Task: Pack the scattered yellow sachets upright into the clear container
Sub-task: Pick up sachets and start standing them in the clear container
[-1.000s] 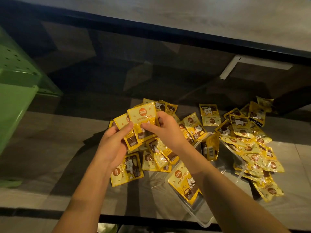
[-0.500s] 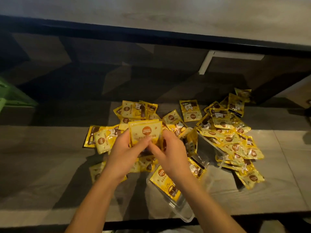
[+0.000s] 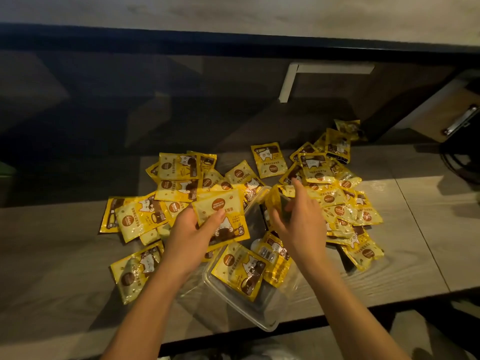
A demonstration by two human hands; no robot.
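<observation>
Grey wood-grain table point(image 3: 65, 255), near edge: left hand point(image 3: 185, 236) now alone grips the flat yellow foil sachet point(image 3: 220, 216); right hand point(image 3: 298, 224) has released it, holding another sachet upright in the clear plastic container point(image 3: 246, 311).

A wood-grain tabletop point(image 3: 65, 255) fills the lower part of the view, its near edge dark. Along its far edge stands a dark glossy panel point(image 3: 130, 100) with a black strip on top. A white L-shaped bar point(image 3: 288, 81) shows in the panel right of centre. At the far right corner a tan wooden board point(image 3: 441, 113) with a metal handle point(image 3: 459, 120) tilts. Just below it, at the right edge, lies a dark cable point(image 3: 457, 167). A sliver of green point(image 3: 4, 167) shows at the left edge.
</observation>
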